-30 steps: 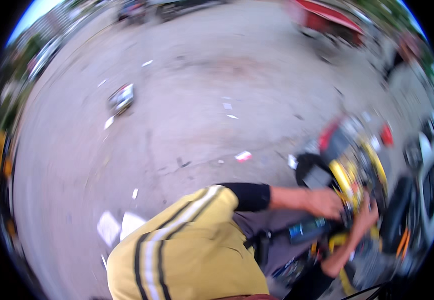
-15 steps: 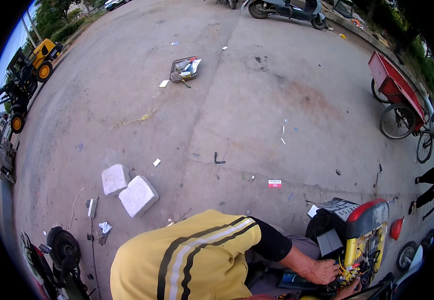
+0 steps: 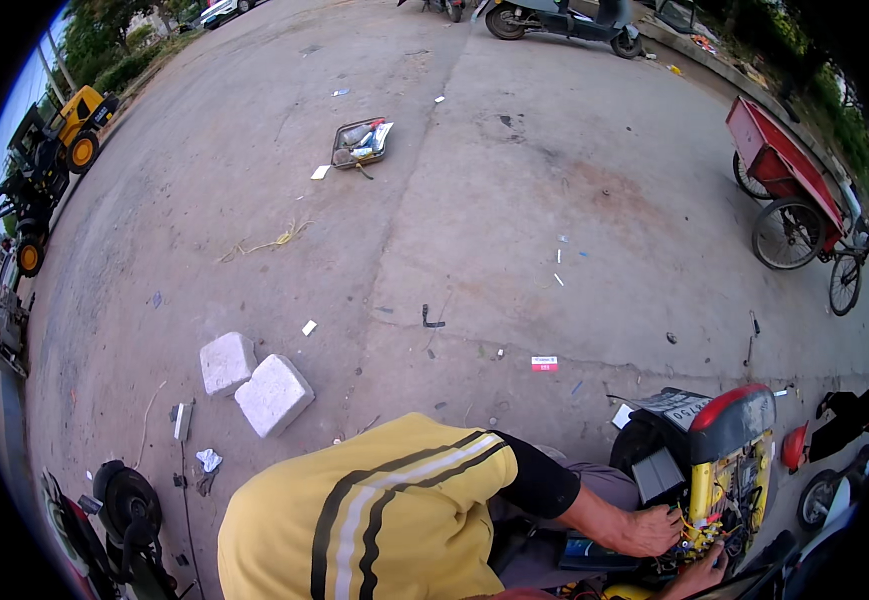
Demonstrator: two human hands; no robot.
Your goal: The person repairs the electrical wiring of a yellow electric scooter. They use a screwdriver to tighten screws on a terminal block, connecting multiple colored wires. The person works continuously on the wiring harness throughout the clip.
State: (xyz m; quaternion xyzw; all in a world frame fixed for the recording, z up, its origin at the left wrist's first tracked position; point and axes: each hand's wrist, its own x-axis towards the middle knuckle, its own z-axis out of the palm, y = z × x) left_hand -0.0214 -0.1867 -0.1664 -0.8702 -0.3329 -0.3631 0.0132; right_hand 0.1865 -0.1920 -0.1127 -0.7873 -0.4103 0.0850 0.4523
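My left hand (image 3: 652, 531) reaches in from a yellow sleeve with a black undersleeve. Its fingers are pinched together at thin yellow and orange wires (image 3: 696, 528) in the opened rear of an electric scooter. Just below, my right hand (image 3: 697, 576) is closed in among the same wiring, a finger pointing up; what it grips is hidden. The scooter's tail (image 3: 725, 418) has a red and dark cover, with yellow frame parts (image 3: 702, 490) and exposed electrics. A dark grey box (image 3: 659, 477) stands beside the rear wheel. Under my left forearm lies a dark blue case (image 3: 595, 556).
Two white foam blocks (image 3: 273, 396) lie on the concrete at left, near a parked two-wheeler (image 3: 127, 505). Farther off are an open tray of items (image 3: 362, 143), a red cargo tricycle (image 3: 780, 155), a grey scooter (image 3: 565, 22) and a yellow loader (image 3: 80, 115). Someone's dark-clothed leg (image 3: 845, 425) shows at right.
My left fingers have curled in more at the wires, and my right hand has shifted slightly. The dark-clothed person at the right has moved lower in the view. The whole view has shifted a little.
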